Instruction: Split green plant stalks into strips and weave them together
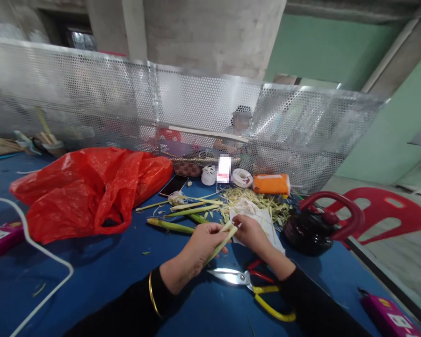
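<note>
My left hand (200,245) is closed around a pale green plant stalk (221,244), which slants up to the right. At the stalk's upper end, the fingers of my right hand (250,234) are pinched together on it. Below my hands lie metal shears (231,276) with yellow handles, and red-handled pliers or cutters (257,270) partly hidden by my right forearm. Behind the left hand rest several thicker green stalks (171,226). A heap of plant shreds (273,205) and a crumpled white tissue (259,217) are beyond the right hand.
A red plastic bag (87,187) covers the left of the blue table (119,281), beside a white cable (52,252). On the right stands a dark kettle (310,229) near a red chair (382,210). A perforated metal screen (203,103) runs behind, with a person beyond it.
</note>
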`<state>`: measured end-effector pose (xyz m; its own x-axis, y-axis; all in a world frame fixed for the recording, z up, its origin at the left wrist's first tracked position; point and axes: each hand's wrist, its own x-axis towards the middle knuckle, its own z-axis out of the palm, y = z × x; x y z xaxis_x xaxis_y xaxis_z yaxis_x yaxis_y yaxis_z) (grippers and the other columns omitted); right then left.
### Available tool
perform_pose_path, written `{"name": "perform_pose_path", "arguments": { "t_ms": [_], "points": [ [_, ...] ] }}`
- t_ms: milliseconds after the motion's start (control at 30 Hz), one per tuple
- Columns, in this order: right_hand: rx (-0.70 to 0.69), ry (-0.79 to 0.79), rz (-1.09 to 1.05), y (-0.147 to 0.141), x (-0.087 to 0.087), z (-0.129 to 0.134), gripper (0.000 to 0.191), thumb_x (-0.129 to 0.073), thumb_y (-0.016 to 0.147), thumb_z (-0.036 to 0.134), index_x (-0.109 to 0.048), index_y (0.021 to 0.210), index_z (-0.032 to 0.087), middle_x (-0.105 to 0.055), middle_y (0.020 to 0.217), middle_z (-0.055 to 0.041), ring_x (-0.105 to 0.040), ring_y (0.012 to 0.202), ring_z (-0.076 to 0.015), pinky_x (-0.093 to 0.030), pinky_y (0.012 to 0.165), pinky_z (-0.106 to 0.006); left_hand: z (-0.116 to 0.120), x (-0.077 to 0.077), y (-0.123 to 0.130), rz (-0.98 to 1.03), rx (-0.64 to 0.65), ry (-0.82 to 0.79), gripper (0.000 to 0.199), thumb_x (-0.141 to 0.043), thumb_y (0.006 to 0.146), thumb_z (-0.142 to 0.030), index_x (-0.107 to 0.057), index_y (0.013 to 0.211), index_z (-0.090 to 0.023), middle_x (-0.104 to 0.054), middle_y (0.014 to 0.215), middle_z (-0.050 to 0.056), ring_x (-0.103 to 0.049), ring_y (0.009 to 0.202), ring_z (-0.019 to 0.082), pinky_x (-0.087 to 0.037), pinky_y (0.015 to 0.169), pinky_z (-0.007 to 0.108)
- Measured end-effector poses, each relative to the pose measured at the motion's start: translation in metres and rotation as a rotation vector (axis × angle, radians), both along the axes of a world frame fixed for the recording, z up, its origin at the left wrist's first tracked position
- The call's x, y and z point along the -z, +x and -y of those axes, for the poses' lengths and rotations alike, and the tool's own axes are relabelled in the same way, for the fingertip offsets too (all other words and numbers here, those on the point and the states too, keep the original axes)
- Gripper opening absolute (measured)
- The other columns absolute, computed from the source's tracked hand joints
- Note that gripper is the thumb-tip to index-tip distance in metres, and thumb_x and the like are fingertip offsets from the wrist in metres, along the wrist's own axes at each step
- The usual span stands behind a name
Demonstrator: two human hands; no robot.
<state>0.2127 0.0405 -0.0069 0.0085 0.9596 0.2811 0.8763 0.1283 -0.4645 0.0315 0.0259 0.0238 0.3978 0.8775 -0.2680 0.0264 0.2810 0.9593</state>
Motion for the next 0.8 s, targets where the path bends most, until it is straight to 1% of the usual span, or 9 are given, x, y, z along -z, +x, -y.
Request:
{"name": "perform_pose_path", "arguments": {
  "t_ms": [67,133,200,267,333,400,533,700,800],
  "points": [
    [0.048,0.042,-0.047,0.010,-0.002,-0.002,0.015,-0.057,0.078,0.027,-0.067,0.083,0.017,-0.068,0.076,-0.0036,-0.063,0.064,-0.0177,-0.045,0.061,-0.026,0.000,0.001,0.001,0.013,-0.010,-0.019,0.021,-0.071,0.067,-0.031,-0.066,0.078,-0.014,-0.067,0.070,0.002,-0.056,0.046,0.008,-0.036,0.039,0.017],
    [0.164,0.130,-0.097,0.025,-0.013,0.002,0.030,-0.049,0.086,0.032,-0.062,0.104,0.012,-0.066,0.100,-0.0131,-0.065,0.079,-0.0231,-0.046,0.070,-0.032,0.000,0.001,0.002,0.022,-0.044,-0.033,0.023,-0.071,0.067,-0.030,-0.066,0.082,-0.013,-0.068,0.072,0.003,-0.058,0.048,0.009,-0.037,0.041,0.018],
    [0.272,0.212,-0.142,0.034,-0.026,0.010,0.045,-0.054,0.083,0.035,-0.052,0.120,0.009,-0.056,0.119,-0.0224,-0.061,0.093,-0.0292,-0.046,0.076,-0.039,0.001,0.001,0.004,0.028,-0.091,-0.019,0.022,-0.071,0.068,-0.029,-0.065,0.082,-0.013,-0.068,0.072,0.003,-0.060,0.052,0.011,-0.038,0.043,0.018],
    [0.245,0.167,-0.392,0.029,-0.036,0.019,0.043,-0.060,0.080,0.042,-0.055,0.112,0.014,-0.062,0.108,-0.0181,-0.062,0.088,-0.0279,-0.048,0.073,-0.038,0.003,0.001,0.005,0.028,-0.138,0.022,0.021,-0.071,0.067,-0.028,-0.064,0.081,-0.014,-0.066,0.069,0.001,-0.060,0.054,0.012,-0.038,0.045,0.019],
    [0.119,0.035,-0.498,0.008,-0.039,0.027,0.031,-0.056,0.081,0.048,-0.060,0.087,0.017,-0.066,0.075,-0.0073,-0.063,0.068,-0.0223,-0.050,0.062,-0.033,0.005,0.002,0.006,0.050,-0.174,0.090,0.020,-0.072,0.066,-0.028,-0.064,0.077,-0.014,-0.062,0.063,-0.002,-0.056,0.054,0.011,-0.037,0.046,0.019],
    [0.018,-0.064,-0.551,-0.018,-0.036,0.036,0.027,-0.065,0.075,0.045,-0.059,0.075,0.019,-0.061,0.059,0.0001,-0.061,0.056,-0.0182,-0.048,0.052,-0.028,0.007,0.003,0.006,0.102,-0.188,0.165,0.020,-0.073,0.064,-0.028,-0.063,0.073,-0.014,-0.060,0.059,-0.003,-0.054,0.054,0.011,-0.037,0.049,0.020],
    [-0.097,-0.188,-0.859,-0.046,-0.034,0.045,0.024,-0.069,0.074,0.040,-0.059,0.073,0.018,-0.059,0.059,0.0031,-0.055,0.054,-0.0126,-0.047,0.054,-0.025,0.011,0.001,0.006,0.166,-0.201,0.190,0.021,-0.077,0.060,-0.027,-0.062,0.069,-0.014,-0.062,0.061,-0.002,-0.053,0.057,0.011,-0.039,0.056,0.021],
    [-0.015,-0.187,-1.098,-0.029,-0.043,0.042,0.032,-0.079,0.062,0.041,-0.062,0.076,0.017,-0.063,0.067,0.0009,-0.056,0.057,-0.0121,-0.049,0.056,-0.025,0.013,-0.003,0.005,0.267,-0.181,-0.078,0.028,-0.078,0.061,-0.035,-0.065,0.073,-0.013,-0.065,0.063,0.001,-0.053,0.054,0.010,-0.039,0.053,0.021],
    [0.002,-0.169,-1.170,-0.022,-0.046,0.038,0.034,-0.081,0.060,0.041,-0.061,0.074,0.017,-0.062,0.065,0.0017,-0.056,0.056,-0.0109,-0.049,0.055,-0.024,0.014,-0.006,0.005,0.255,-0.152,-0.135,0.029,-0.079,0.061,-0.037,-0.067,0.073,-0.013,-0.066,0.067,0.002,-0.057,0.058,0.011,-0.042,0.053,0.020]
  ]
}}
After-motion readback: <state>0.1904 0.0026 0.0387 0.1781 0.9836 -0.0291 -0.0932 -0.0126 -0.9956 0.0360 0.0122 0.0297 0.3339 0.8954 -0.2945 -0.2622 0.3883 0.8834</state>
